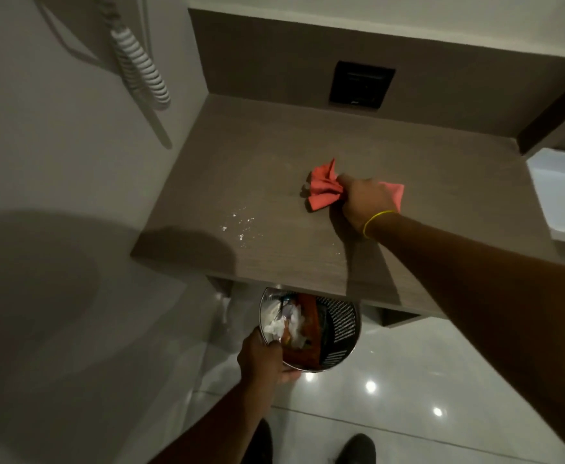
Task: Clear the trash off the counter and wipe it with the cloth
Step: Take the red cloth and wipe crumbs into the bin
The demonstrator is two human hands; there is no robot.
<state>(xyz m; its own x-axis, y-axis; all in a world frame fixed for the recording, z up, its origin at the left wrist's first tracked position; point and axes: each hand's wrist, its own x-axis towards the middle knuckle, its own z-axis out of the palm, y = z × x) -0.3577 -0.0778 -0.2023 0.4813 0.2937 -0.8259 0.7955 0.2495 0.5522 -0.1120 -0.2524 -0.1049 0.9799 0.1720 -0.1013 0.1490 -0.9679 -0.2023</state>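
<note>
Glossy floor tiles nearest, shoes at the bottom edge. Left hand (pixel 267 361) curled tight on the rim of the bin (pixel 338 324), which sits just under the counter (pixel 274 162) lip, already holding paper and wrappers; mesh metal, probably light, rim is the right hold. On the counter, white crumbs (pixel 241 226) left of the cloth (pixel 323 189). Right hand (pixel 366 200) fisted around the cloth, pressing it down. Soft, limp, bunches easily, so grip mid-wad. Dark socket (pixel 361 85) on the back panel.

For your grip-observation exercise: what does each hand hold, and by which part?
The right hand grips the pink cloth bunched at its middle, on the counter. The left hand holds the metal wastebasket by its rim.
</note>
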